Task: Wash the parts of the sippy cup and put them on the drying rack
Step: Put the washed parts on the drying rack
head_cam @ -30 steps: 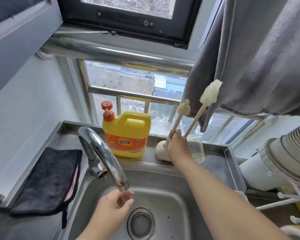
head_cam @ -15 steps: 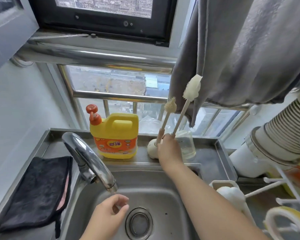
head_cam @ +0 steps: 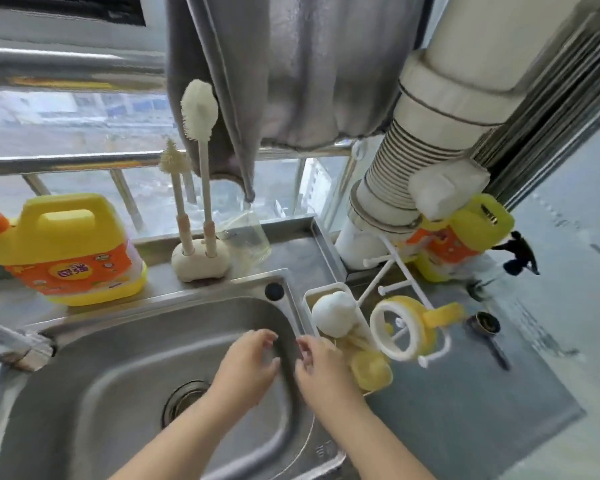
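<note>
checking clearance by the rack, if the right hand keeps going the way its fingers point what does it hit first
Probably the steel sink's right rim, then the round white sponge in the white tray; depth is unclear. Right hand.

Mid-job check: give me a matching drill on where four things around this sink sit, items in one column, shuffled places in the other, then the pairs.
Items
1. brush holder
2. detergent jug
3. yellow handled ring
4. both hands: left hand, right hand

Places
A. on the white drying rack, right of the sink
B. over the basin, holding nothing
C. back ledge, far left
D. back ledge, beside the clear glass cup

Pairs: 1-D, 2-C, 3-A, 4-B
</note>
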